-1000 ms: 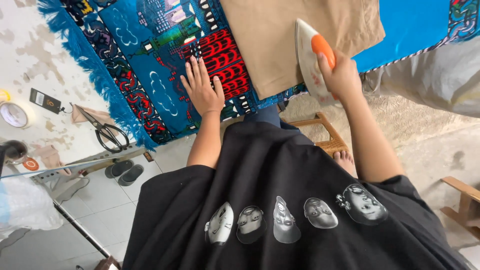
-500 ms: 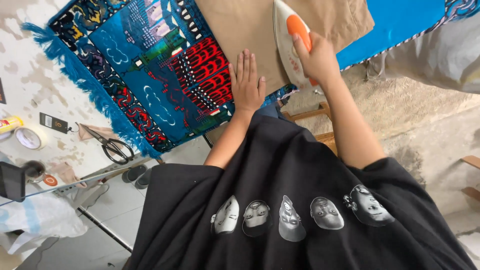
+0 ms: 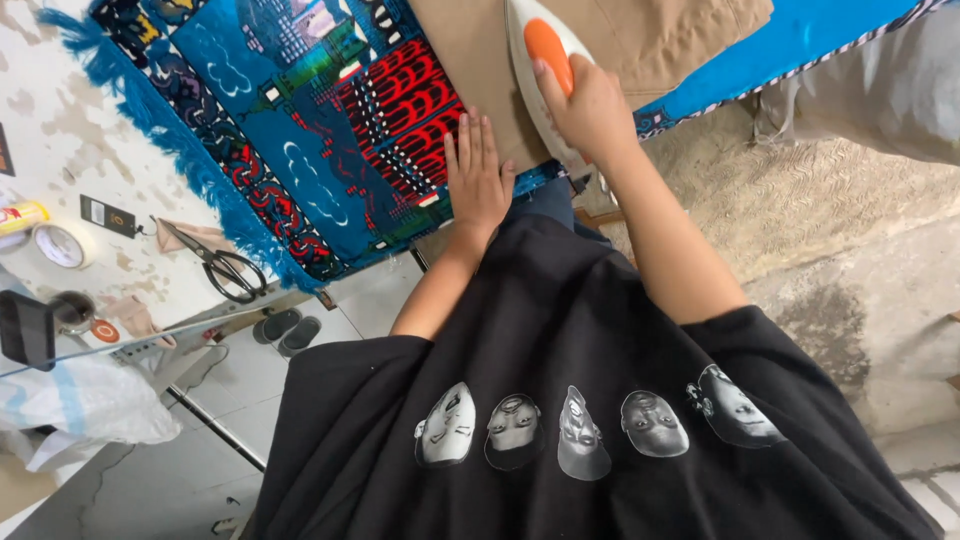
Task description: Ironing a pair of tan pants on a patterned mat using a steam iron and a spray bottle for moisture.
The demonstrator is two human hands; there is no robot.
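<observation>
right hand [image 3: 592, 108] gripping the orange-handled iron [image 3: 540, 60] up at 12 o'clock on the tan cloth [image 3: 620, 40], left hand [image 3: 478, 180] lying flat with fingers spread open on the cloth's edge, blue patterned blanket [image 3: 300, 130] underneath, scissors [image 3: 222, 266] sitting at 9 o'clock

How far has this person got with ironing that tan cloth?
The flat tan cloth is spread on the blue patterned rug, and what shows of it looks fairly smooth. In hand: the right hand grips the white and orange iron on it while the left hand presses its edge. What remains cannot be judged; part lies outside view.
</observation>
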